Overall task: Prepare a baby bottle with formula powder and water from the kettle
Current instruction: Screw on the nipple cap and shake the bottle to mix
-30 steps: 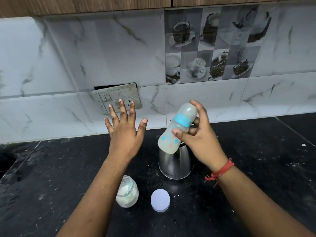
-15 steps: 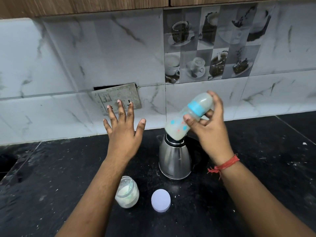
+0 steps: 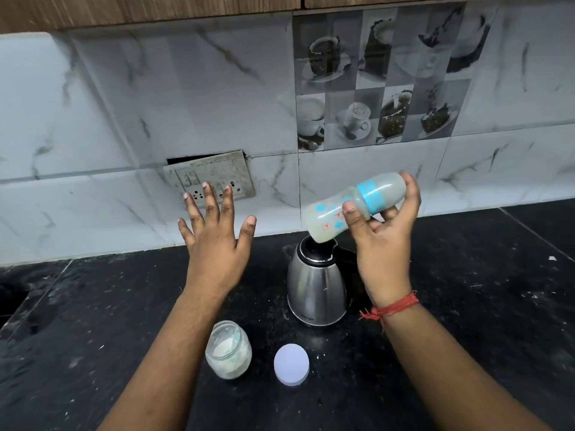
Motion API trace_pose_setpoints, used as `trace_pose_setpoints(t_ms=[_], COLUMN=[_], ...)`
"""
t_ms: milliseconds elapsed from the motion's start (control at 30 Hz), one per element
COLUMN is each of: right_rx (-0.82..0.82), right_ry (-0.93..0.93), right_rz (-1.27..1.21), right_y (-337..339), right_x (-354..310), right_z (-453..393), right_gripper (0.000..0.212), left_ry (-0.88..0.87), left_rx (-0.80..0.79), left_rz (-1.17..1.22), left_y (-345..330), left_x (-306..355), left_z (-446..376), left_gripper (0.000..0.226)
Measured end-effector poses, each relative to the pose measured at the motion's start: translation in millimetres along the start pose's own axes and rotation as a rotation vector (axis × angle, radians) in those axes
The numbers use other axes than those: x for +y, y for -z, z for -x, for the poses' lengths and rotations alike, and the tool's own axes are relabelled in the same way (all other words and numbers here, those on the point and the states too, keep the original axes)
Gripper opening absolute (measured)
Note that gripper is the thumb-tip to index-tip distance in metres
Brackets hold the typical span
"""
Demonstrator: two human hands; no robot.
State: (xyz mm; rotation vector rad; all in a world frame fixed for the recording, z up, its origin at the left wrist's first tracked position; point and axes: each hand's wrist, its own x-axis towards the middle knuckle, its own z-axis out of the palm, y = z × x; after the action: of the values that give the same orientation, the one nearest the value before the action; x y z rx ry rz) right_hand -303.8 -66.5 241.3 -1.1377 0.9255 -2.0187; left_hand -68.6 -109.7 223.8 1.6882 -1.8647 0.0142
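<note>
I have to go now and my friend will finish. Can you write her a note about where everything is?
Right hand holds the capped baby bottle, tilted, milky liquid inside, above the open steel kettle.
Left hand is open and empty, raised over the black counter.
The open powder jar and its white lid sit in front of the kettle.
Filling and capping look done. Left: probably finish mixing and close the jar.
</note>
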Motion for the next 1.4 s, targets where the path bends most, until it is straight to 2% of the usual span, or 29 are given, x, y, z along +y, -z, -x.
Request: trace_pose_setpoints(t_ms=[67,167,200,333,400,467,533,567,633,733,800,833,933,967,1100,1167,1233,1300,1333,1400], right_rx=[-0.079,-0.343,-0.336,-0.053,0.004,-0.097,-0.324,-0.384,-0.328,-0.063,0.002,-0.040,-0.324,-0.342,-0.061,0.000,-0.111,-0.326,-0.364,-0.276], right_ry=[-0.029,-0.099,-0.100,-0.045,-0.017,-0.044,-0.108,-0.124,-0.109,-0.051,-0.019,-0.036,-0.180,-0.201,-0.114,-0.066,-0.098,-0.160,-0.171,-0.165], right_rz=[0.056,0.229,0.224,0.024,-0.026,0.040,0.189,0.240,0.199,0.020,-0.013,0.025,0.184,0.178,0.030,-0.029,0.052,0.185,0.217,0.151], right_y=[-2.0,-3.6,-3.4,-1.1,-3.2,-6.2,-8.0,-7.9,-6.7,-3.5,-1.9,-1.6,-0.7,0.6,4.4,3.8,2.6,2.1,3.0,5.3], right_x=[2.0,5.7,4.3,-7.2,-8.5,-6.0,-2.1,-1.4,-3.4,-8.7,-7.9,-6.3,1.2,2.1,-5.9,-5.1,-1.1,3.2,4.2,0.8], right_z=[6.5,15.8,14.5,-2.5,-2.5,4.9,14.7,17.3,15.4,3.6,2.1,3.9,13.4,14.4,7.1,7.6,12.1,18.4,19.3,14.2], right_gripper=[0.085,0.086,0.085,0.083,0.081,0.082,0.085,0.085,0.084,0.083,0.081,0.080,0.085,0.085,0.084,0.081,0.083,0.086,0.086,0.086], left_ry=[0.002,-0.004,-0.006,0.002,0.011,0.014,0.003,-0.003,-0.005,0.003,0.006,0.008,0.006,0.005,0.010,0.014,0.015,0.010,0.007,0.003], left_rx=[-0.005,0.004,0.007,0.003,-0.002,-0.005,-0.002,0.002,0.002,-0.002,-0.005,-0.009,-0.008,-0.008,-0.011,-0.014,-0.018,-0.017,-0.015,-0.016], left_rz=[-0.001,0.002,0.004,0.006,0.006,0.008,0.009,0.008,0.010,0.011,0.011,0.012,0.014,0.016,0.021,0.021,0.026,0.025,0.024,0.025], left_y=[0.2,-0.5,-0.6,1.0,1.4,1.0,0.5,0.8,1.7,3.4,3.9,3.8,2.6,2.8,4.7,5.3,4.5,2.9,2.2,1.9], left_x=[1.4,4.2,4.2,-0.2,-1.1,1.0,3.8,4.3,3.4,0.5,-0.1,-0.1,1.9,2.1,0.8,0.1,0.7,2.5,3.2,3.6], left_z=[-0.6,-1.2,-1.1,2.0,2.6,2.7,3.3,3.6,3.8,5.1,6.2,6.6,6.5,6.1,6.0,6.5,6.2,5.7,5.5,5.6], left_gripper=[0.082,0.080,0.079,0.081,0.082,0.082,0.082,0.081,0.081,0.082,0.082,0.082,0.082,0.082,0.081,0.081,0.082,0.082,0.082,0.082])
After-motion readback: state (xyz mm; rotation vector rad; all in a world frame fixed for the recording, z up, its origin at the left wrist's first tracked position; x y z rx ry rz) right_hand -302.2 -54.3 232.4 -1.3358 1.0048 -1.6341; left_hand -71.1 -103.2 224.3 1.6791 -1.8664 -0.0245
